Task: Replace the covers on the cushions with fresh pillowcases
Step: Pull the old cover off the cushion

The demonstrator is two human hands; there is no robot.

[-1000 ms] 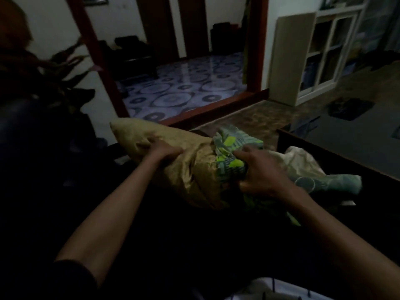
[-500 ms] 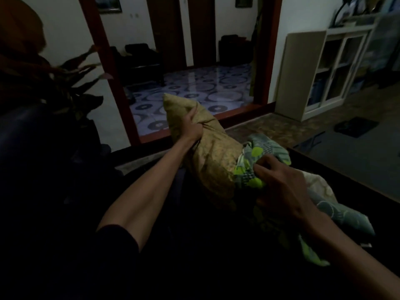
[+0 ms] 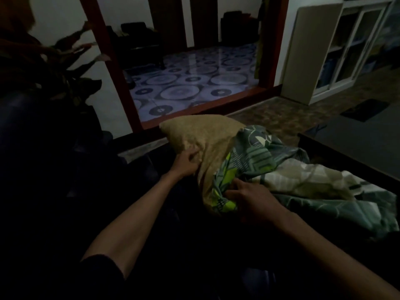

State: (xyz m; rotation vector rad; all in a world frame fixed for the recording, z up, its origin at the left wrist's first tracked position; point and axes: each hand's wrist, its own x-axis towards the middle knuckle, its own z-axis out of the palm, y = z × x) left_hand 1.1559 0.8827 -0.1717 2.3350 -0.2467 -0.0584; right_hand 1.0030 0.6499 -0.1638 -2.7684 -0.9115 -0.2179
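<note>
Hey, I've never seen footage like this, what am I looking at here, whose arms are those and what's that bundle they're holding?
This is one view from a camera worn on a person's head, looking forward and down, so the two bare arms are the wearer's own. No machine is involved. The left hand grips a tan cushion. The right hand holds the bunched edge of a green patterned pillowcase at the cushion's end; the rest trails off to the right. The room is dim. Behind are a doorway with a patterned floor and a white cabinet.
</note>
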